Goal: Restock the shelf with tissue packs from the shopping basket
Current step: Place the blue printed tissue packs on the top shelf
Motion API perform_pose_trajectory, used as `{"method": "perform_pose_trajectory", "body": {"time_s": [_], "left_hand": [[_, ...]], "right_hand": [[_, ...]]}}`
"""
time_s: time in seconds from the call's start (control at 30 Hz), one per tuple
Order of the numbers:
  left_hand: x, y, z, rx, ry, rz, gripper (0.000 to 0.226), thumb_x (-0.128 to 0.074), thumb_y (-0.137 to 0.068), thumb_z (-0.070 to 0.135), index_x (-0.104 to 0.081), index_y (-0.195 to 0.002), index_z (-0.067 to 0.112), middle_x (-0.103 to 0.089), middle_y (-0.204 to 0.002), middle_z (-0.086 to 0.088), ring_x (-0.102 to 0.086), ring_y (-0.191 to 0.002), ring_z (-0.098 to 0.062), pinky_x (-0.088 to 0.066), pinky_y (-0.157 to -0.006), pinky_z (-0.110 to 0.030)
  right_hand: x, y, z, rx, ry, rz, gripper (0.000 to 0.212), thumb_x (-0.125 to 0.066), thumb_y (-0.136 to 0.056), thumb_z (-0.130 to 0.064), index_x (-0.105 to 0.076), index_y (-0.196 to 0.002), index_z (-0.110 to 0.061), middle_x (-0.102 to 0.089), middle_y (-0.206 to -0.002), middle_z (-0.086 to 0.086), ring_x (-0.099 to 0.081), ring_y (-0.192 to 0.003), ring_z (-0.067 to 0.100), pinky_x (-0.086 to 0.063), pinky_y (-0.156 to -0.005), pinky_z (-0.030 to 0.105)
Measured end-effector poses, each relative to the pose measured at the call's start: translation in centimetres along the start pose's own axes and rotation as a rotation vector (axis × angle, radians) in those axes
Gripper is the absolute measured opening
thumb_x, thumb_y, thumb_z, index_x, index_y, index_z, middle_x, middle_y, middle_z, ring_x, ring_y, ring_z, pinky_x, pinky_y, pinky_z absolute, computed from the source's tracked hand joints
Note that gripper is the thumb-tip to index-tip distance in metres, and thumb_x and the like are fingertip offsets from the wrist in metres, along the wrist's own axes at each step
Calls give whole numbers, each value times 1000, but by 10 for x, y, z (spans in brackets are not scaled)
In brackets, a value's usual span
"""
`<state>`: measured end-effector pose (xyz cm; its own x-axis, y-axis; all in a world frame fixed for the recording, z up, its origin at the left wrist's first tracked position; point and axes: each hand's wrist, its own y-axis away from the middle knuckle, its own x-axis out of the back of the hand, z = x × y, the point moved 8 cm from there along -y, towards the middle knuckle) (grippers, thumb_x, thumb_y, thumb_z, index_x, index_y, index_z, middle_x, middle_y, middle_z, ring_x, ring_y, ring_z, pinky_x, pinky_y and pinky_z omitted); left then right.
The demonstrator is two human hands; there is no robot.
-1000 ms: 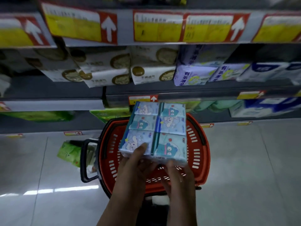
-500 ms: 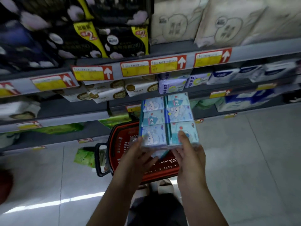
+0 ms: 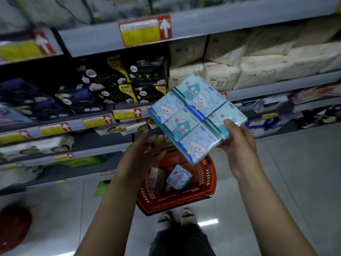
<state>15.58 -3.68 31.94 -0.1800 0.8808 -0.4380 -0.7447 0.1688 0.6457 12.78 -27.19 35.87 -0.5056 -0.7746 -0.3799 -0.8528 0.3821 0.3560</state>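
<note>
A light-blue multipack of tissues (image 3: 193,117) with cartoon rabbits and bears is held up in front of the shelves, tilted. My right hand (image 3: 238,145) grips its lower right corner, thumb on top. My left hand (image 3: 145,150) is off the pack, just below its left edge, fingers spread and blurred. Below stands the red shopping basket (image 3: 208,183) on the floor, with a small blue tissue pack (image 3: 178,176) and a pinkish pack (image 3: 156,178) inside.
Grey shelves (image 3: 258,21) with yellow-red price tags fill the upper view. Black packs (image 3: 129,84) sit at the middle left, cream packs (image 3: 258,67) at the right. A red round object (image 3: 13,226) lies at the lower left floor. My feet (image 3: 175,218) stand behind the basket.
The blue multipack has risen higher and tilted to the right. My left hand has let go of it; my right hand alone holds it. The view has swung upward along the shelves.
</note>
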Motion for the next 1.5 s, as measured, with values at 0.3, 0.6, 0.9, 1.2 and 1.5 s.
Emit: {"method": "perform_pose_trajectory", "body": {"time_s": [0.3, 0.6, 0.9, 1.2, 1.5], "left_hand": [[-59, 67, 83, -236, -97, -215, 96, -90, -47, 47, -57, -129, 12, -65, -125, -9, -65, -110, -30, -55, -89, -49], [-104, 124, 124, -253, -160, -269, 50, -72, -77, 33, -61, -117, 7, -68, -118, -17, -69, -100, -29, -60, -69, -40], [-127, 170, 154, -380, -193, -328, 31, -63, -68, 20, -64, -96, 6, -76, -84, -9, -73, -75, -19, -61, -61, -37], [-132, 185, 192, -532, -182, -276, 29, -65, -70, 19, -64, -96, 8, -76, -84, -6, -73, -76, -16, -60, -63, -32], [-124, 191, 208, -539, -80, -308, 55, -77, -60, 16, -63, -112, 5, -74, -103, -13, -72, -86, -21, -61, -70, -31]], "right_hand": [[-48, 23, -89, 108, -39, -49, 76, -85, -52, -50, -64, -112, -8, -68, -109, 14, -66, -91, 21, -51, -73, 31], [-76, 52, -162, 150, -42, -121, 68, -78, -59, -53, -68, -109, -9, -70, -110, 17, -65, -102, 39, -47, -92, 58], [-113, 77, -215, 172, 33, -220, 44, -61, -84, -42, -64, -113, -9, -72, -105, 18, -68, -95, 38, -53, -83, 54], [-134, 79, -239, 210, 84, -193, 49, -66, -81, -48, -61, -120, -19, -72, -109, 6, -71, -96, 24, -58, -75, 43], [-131, 100, -258, 486, 164, -67, 34, -60, -89, -37, -51, -121, -38, -61, -121, -10, -60, -110, 10, -53, -85, 34]]}}
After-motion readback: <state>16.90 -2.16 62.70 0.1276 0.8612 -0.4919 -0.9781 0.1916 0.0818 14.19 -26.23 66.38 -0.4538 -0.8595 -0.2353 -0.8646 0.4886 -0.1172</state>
